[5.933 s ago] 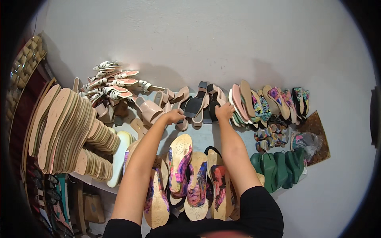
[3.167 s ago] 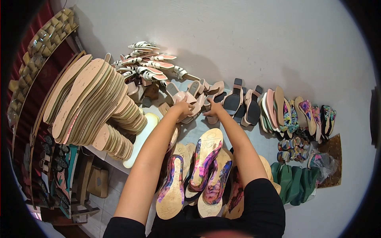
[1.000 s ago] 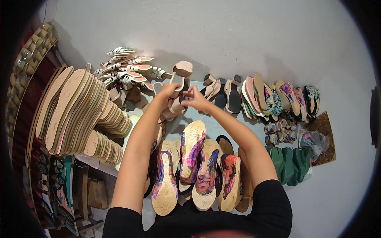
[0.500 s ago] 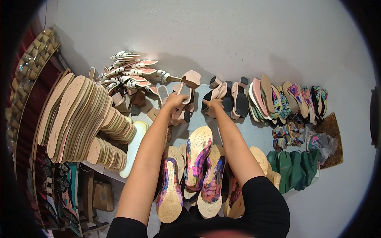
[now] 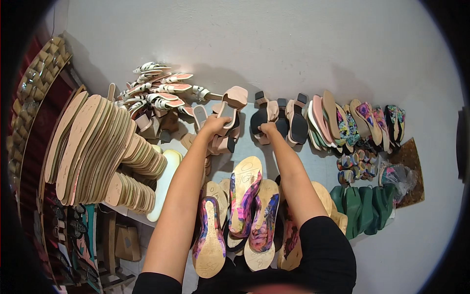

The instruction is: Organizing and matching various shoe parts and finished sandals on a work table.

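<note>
My left hand (image 5: pixel 214 125) grips a pale pink block-heel sandal (image 5: pixel 231 104) that stands on end among other pink sandals by the wall. A little to its right, my right hand (image 5: pixel 267 129) closes on a black-soled pink sandal (image 5: pixel 259 116) at the left end of a row of similar sandals (image 5: pixel 293 120). Both forearms reach forward over a bunch of floral wedge soles (image 5: pixel 245 198) lying close to my body.
A thick fan of tan insoles (image 5: pixel 93 147) fills the left side. White strappy sandals (image 5: pixel 156 88) pile up by the wall. Floral flat sandals (image 5: pixel 360 120) stand at the right, with green soles (image 5: pixel 364 206) and a clear bag (image 5: pixel 399 176) below them.
A second ago both hands held the pink sandal up in the air. The left hand has since lowered it into the row, and the right hand has moved onto the black-soled sandal.
</note>
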Demonstrator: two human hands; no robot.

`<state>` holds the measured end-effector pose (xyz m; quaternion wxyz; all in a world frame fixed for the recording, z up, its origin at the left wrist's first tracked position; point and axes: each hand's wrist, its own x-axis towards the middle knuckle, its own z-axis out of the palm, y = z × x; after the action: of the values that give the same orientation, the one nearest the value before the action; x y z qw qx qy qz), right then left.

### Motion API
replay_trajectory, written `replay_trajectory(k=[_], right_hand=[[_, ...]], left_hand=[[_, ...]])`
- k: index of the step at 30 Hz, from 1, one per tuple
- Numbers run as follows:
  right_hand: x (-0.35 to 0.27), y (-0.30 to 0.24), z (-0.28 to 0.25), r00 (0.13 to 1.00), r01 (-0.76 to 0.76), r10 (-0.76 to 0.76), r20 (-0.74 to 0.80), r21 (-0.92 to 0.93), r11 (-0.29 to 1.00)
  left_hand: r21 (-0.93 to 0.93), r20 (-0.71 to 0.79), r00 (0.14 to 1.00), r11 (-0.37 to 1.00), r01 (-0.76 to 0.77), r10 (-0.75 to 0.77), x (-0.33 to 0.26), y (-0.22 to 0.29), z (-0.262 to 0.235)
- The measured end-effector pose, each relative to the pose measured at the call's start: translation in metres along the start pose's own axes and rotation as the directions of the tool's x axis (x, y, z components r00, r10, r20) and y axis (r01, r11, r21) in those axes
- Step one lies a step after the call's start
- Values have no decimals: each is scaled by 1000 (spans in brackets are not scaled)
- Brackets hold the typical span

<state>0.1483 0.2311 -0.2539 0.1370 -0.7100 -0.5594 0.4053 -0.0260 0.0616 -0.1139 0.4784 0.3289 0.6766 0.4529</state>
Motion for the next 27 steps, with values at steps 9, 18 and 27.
replay_trajectory(k=[9,18,27], right_hand=[[3,29,-6,921,-263,67,384,484,835],[19,29,-16,994,-55,48,101,63,997],[-84,-17,-19,931,287,-329,-158,-239,928]], left_hand=[[26,-3,999,999,-42,42,3,-17,-5],[-33,-10,1000,999,-24,24,4,-16,-5],[22,-115,992,998,-58,60,7,-40,-19]])
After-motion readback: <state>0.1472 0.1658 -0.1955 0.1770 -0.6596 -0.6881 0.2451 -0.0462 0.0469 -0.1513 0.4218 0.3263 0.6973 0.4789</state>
